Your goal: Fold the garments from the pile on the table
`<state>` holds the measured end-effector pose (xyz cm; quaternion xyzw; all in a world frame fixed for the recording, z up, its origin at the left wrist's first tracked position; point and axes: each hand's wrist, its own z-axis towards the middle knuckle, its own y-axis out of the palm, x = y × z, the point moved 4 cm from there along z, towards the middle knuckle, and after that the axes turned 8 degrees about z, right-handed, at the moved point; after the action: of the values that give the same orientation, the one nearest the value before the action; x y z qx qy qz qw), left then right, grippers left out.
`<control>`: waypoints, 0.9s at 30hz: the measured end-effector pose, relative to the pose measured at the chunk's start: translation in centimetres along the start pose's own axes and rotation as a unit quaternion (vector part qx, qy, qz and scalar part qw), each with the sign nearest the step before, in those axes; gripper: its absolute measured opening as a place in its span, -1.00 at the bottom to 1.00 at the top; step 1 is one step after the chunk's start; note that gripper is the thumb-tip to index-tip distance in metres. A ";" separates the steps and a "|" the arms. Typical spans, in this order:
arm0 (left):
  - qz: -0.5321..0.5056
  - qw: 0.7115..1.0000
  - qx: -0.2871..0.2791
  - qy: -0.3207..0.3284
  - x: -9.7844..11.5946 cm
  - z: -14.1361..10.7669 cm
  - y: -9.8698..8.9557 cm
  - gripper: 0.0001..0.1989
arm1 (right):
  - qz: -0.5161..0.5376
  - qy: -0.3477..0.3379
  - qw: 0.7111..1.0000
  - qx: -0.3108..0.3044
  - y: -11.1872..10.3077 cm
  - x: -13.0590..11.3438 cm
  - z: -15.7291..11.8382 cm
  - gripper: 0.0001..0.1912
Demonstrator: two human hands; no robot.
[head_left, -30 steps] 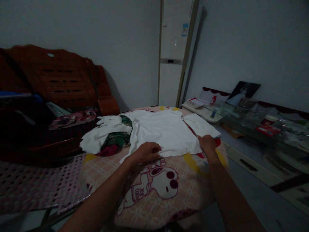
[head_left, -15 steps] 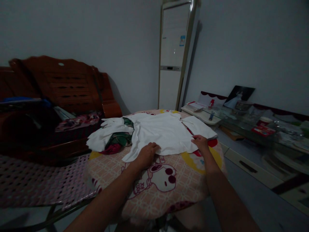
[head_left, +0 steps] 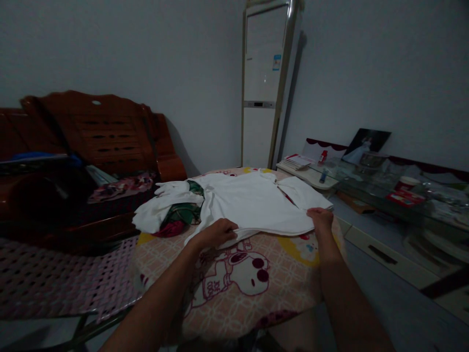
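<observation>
A white shirt (head_left: 252, 203) lies spread over the table, its near edge drawn fairly straight between my two hands. My left hand (head_left: 219, 231) is closed on that edge near the middle, fingers pinching the cloth. At the shirt's right corner my right hand (head_left: 321, 218) grips the fabric between thumb and fingers. Just beyond the right hand lies a folded white cloth (head_left: 306, 191), partly beside the shirt. Left of the shirt sits a heap of clothes, with a white garment (head_left: 156, 210) over a green one (head_left: 185, 211) and a dark red one (head_left: 169, 228).
A patterned cloth (head_left: 282, 293) with a cartoon dog covers the table. A woven pink seat (head_left: 69, 274) and a wooden bench (head_left: 110, 132) stand to the left. On the right is a glass-topped cabinet (head_left: 366, 188) holding a red box (head_left: 405, 197). A tall air conditioner (head_left: 258, 132) stands behind.
My right hand has moved right and pulled the shirt's corner outward. The near edge now lies straighter and slightly raised, and the left hand has shifted a little left.
</observation>
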<state>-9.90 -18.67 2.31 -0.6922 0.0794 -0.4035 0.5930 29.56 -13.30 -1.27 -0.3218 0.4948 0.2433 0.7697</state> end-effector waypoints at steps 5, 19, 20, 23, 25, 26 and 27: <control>-0.079 0.996 -0.032 -0.006 0.3 0.3 1.6 -0.81 | -0.218 -0.008 0.975 -0.045 -0.7 -1.1 -1.2 -0.82; 0.030 0.984 0.150 -0.097 -3.3 1.5 0.5 -0.75 | -0.388 -0.193 0.887 -0.159 3.7 -6.4 -5.8 -0.72; 0.070 0.979 0.150 -0.118 -3.8 1.3 0.6 -0.76 | -0.399 -0.177 0.880 -0.186 4.4 -6.2 -6.1 -0.73; 0.150 0.966 0.154 -0.145 -4.8 0.7 0.7 -0.77 | -0.425 -0.147 0.861 -0.238 5.5 -5.3 -6.9 -0.75; 0.164 0.963 0.158 -0.143 -5.2 0.4 0.8 -0.76 | -0.430 -0.145 0.856 -0.247 5.5 -4.8 -7.1 -0.75; 0.161 0.963 0.165 -0.139 -5.3 0.4 0.7 -0.75 | -0.433 -0.147 0.855 -0.244 5.5 -4.6 -7.2 -0.75; 0.153 0.963 0.177 -0.136 -5.4 0.3 0.6 -0.74 | -0.435 -0.149 0.855 -0.239 5.4 -4.4 -7.2 -0.74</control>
<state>-13.07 -15.38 -0.73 -0.6042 0.0303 -0.2181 0.7658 19.71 -15.20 -0.76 -0.6383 0.1103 0.0396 0.7608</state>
